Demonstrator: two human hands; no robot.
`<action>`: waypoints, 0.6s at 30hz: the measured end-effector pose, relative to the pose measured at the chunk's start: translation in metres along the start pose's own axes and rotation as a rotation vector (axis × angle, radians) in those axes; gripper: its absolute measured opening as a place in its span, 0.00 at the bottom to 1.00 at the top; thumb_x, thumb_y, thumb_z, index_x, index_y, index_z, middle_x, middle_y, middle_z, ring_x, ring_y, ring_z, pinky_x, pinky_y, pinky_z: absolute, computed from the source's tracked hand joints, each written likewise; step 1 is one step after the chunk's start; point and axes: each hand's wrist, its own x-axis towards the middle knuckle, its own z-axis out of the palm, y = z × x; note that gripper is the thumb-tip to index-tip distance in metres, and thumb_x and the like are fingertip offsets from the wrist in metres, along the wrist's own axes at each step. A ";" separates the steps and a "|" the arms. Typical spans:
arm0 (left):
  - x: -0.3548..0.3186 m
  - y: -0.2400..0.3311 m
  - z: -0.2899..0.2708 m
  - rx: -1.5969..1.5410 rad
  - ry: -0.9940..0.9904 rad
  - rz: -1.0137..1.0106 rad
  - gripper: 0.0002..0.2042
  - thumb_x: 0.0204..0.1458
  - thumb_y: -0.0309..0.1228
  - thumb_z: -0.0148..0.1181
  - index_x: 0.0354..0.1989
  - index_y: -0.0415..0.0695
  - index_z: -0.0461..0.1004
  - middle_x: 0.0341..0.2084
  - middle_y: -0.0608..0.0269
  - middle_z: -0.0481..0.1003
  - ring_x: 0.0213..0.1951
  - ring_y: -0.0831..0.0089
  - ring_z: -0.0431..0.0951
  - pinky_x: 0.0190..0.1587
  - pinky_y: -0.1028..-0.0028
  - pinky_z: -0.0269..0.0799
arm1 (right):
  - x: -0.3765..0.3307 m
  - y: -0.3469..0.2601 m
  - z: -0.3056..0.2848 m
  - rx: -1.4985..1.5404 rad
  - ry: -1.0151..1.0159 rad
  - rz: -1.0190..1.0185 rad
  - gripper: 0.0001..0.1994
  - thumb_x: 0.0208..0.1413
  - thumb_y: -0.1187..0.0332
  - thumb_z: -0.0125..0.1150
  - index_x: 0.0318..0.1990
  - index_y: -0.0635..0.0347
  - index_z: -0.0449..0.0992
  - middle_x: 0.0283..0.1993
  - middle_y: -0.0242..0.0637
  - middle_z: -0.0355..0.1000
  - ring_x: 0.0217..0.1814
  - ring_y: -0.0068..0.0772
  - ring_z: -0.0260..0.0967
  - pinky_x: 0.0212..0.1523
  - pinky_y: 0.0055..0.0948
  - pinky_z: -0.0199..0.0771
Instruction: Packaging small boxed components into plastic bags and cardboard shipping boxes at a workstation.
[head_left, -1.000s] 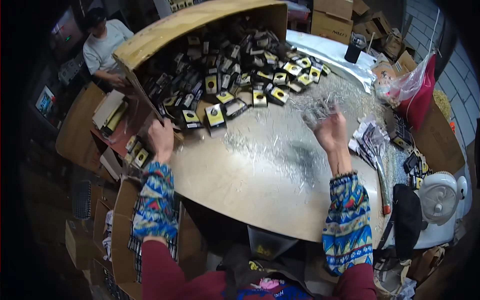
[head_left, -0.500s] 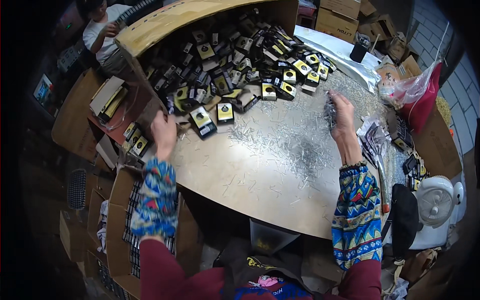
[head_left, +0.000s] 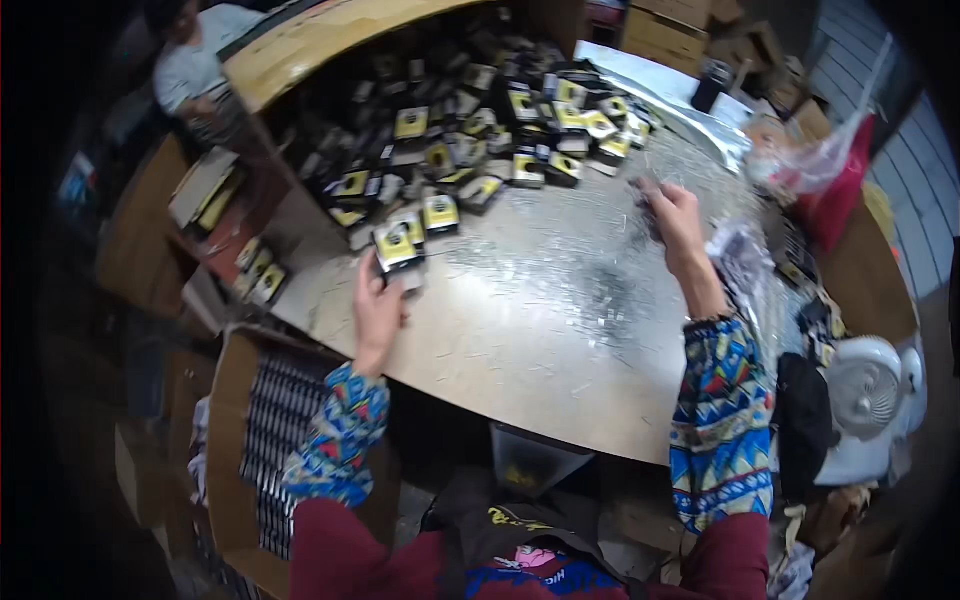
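Observation:
A small black, yellow and white box [head_left: 397, 248] is gripped at its near side by my left hand [head_left: 377, 312], over the left part of the table [head_left: 470, 385]. It touches or nearly touches another such box [head_left: 440, 213] at the edge of a heap of small boxes [head_left: 520, 110]. On the right, my right hand [head_left: 678, 222] is closed, thumb and fingers pressed together around a small bunch of thin metal pins, blurred by motion. Below and left of it, many loose silvery pins [head_left: 600, 292] are scattered across the tabletop.
A large cardboard carton [head_left: 290, 62] on its side holds the heap. Below left stands a carton [head_left: 228, 440] with rows of packed boxes. On the right are a white fan [head_left: 866, 385], crumpled plastic [head_left: 740, 255] and a red bag [head_left: 850, 190]. Another person [head_left: 195, 75] is at the far left.
My left hand has moved right from the table's left edge and taken hold of a small box. My right hand has shifted slightly, still closed on the pins. The view is blurrier.

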 end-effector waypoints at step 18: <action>-0.067 0.017 0.190 1.015 -0.676 0.850 0.19 0.57 0.36 0.53 0.56 0.48 0.69 0.59 0.51 0.65 0.61 0.48 0.61 0.58 0.45 0.59 | -0.030 0.039 -0.045 -1.117 -0.100 -0.332 0.16 0.50 0.57 0.59 0.41 0.56 0.80 0.39 0.49 0.75 0.40 0.49 0.73 0.43 0.37 0.73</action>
